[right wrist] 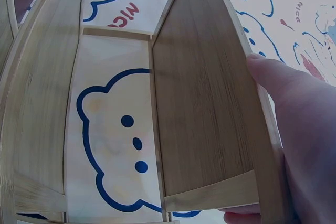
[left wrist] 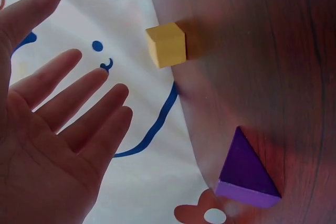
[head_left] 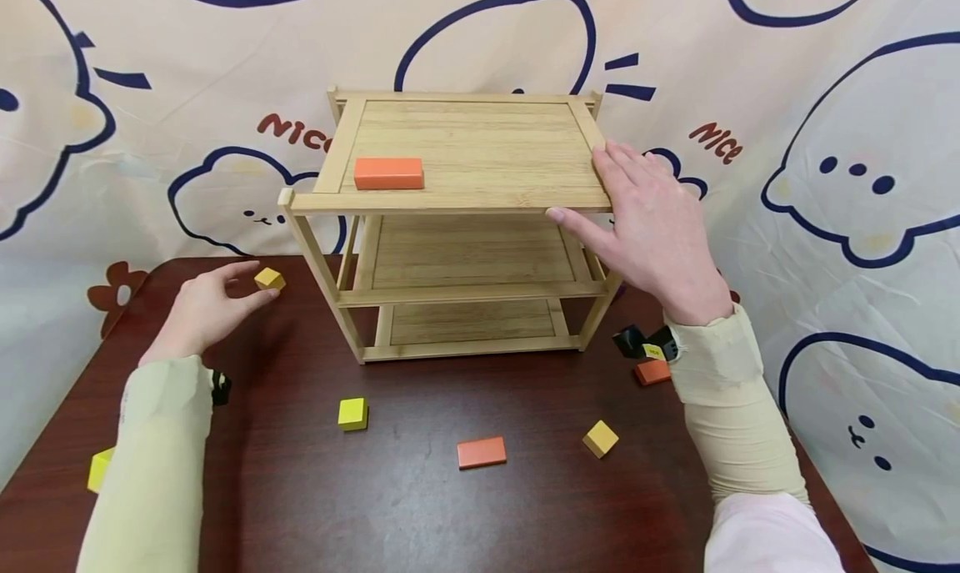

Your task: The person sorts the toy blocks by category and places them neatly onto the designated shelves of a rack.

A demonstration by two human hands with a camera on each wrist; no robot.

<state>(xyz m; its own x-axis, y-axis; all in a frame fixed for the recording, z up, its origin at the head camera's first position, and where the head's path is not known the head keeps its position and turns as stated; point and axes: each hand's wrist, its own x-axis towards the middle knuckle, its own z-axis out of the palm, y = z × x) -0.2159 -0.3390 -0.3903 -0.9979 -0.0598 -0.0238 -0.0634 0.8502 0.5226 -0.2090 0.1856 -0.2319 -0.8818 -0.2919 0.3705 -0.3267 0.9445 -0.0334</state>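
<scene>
My left hand (head_left: 202,310) reaches around a small yellow cube (head_left: 270,279) at the table's far left. The left wrist view shows the fingers (left wrist: 97,116) spread and apart from that cube (left wrist: 168,44). A purple triangular block (left wrist: 248,174) lies near it. A three-tier wooden shelf rack (head_left: 480,199) stands in the middle. My right hand (head_left: 652,223) grips its top right front corner, the thumb along the front rail and the fingers over the side. The right wrist view shows the thumb (right wrist: 294,90) against the edge. An orange-red rectangular block (head_left: 388,173) lies on the top tier's left.
On the dark table (head_left: 315,506) lie a bright yellow cube (head_left: 352,414), a flat orange-red block (head_left: 482,453) and an orange-yellow cube (head_left: 601,439). Another red block (head_left: 652,372) is partly behind the right wrist. The left sleeve partly hides a yellow block (head_left: 98,470). Printed cloth (head_left: 840,223) surrounds the table.
</scene>
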